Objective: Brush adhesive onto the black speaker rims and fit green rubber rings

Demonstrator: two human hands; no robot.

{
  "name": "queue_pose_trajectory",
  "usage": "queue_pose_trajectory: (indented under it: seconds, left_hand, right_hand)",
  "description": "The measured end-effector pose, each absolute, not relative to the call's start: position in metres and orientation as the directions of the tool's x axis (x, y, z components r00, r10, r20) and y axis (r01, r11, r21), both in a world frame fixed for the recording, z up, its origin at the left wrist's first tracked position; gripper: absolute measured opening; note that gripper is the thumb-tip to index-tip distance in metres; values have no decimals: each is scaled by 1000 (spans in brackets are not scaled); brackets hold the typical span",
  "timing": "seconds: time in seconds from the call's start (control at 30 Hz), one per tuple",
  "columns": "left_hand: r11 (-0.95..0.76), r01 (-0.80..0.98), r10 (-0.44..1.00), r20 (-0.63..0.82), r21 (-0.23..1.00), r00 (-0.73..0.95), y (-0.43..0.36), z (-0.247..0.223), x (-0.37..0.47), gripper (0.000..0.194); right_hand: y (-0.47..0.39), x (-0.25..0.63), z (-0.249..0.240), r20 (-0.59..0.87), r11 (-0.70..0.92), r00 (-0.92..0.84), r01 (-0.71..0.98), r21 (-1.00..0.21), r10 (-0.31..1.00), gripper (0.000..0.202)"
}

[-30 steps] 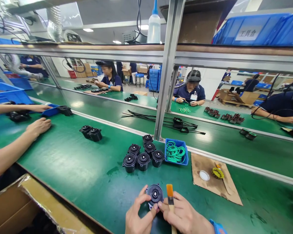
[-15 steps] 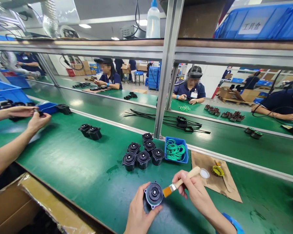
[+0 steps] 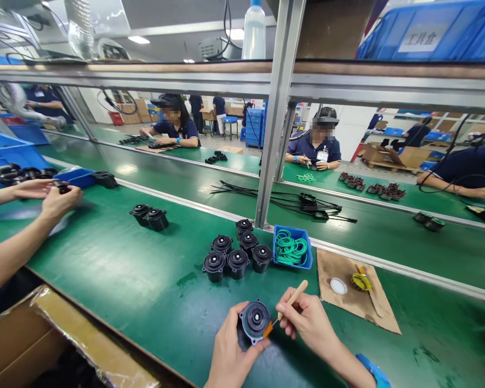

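Note:
A round black housing (image 3: 256, 319) is held near the table's front by my left hand (image 3: 231, 345), fingers at its left side and thumb below. Around its top runs a thin greenish ring. My right hand (image 3: 303, 318) grips a brush (image 3: 293, 299) by its pale wooden handle, and the orange bristles touch the housing's lower right rim. Just behind, several black housings (image 3: 237, 261) stand in a group beside a blue bin (image 3: 310, 253) of green rings (image 3: 290, 248).
Brown cardboard (image 3: 327, 269) at the right carries a white lid (image 3: 339, 286) and a yellow open container (image 3: 361, 281). Two black housings (image 3: 149, 216) stand left of centre. A co-worker's hands (image 3: 60, 202) hold a dark part. A metal post (image 3: 267, 161) rises behind the bin.
The brush has moved slightly left and down, its handle turned steeper, and its bristles have come onto the housing's lower right rim. My left hand has hardly moved.

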State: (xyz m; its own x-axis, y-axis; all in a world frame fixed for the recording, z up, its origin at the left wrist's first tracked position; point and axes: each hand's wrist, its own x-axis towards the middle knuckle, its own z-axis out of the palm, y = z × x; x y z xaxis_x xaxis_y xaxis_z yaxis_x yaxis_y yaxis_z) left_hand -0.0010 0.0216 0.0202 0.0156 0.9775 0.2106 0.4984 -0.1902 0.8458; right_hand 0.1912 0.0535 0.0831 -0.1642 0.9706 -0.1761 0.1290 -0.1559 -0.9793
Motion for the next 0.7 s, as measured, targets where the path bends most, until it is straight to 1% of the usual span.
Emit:
queue_pose_trajectory:
  seconds: [0.13,0.2,0.37,0.43,0.57,0.7]
  left_hand:
    - [-194,494,975,223,847,0,22,22,0,49]
    - [-197,492,974,226,848,1,22,23,1,48]
    - [-190,493,976,218,849,1,23,22,0,49]
    - [-179,496,979,204,850,3,23,22,0,49]
    - [-166,490,982,188,856,4,22,23,1,48]
    - [-156,485,985,172,861,12,22,23,1,49]
  right_hand:
    - [57,195,85,-113,-95,-101,166,-982,988,55]
    - [56,195,87,-97,-78,-98,178,-981,990,53]
    - [52,192,85,-120,-79,-198,202,-976,973,43]
    - [53,192,84,-75,-25,-218,223,-974,973,41]
    - [58,197,86,83,131,-182,274,-953,980,41]
    - [57,199,89,139,157,-105,182,-971,985,43]
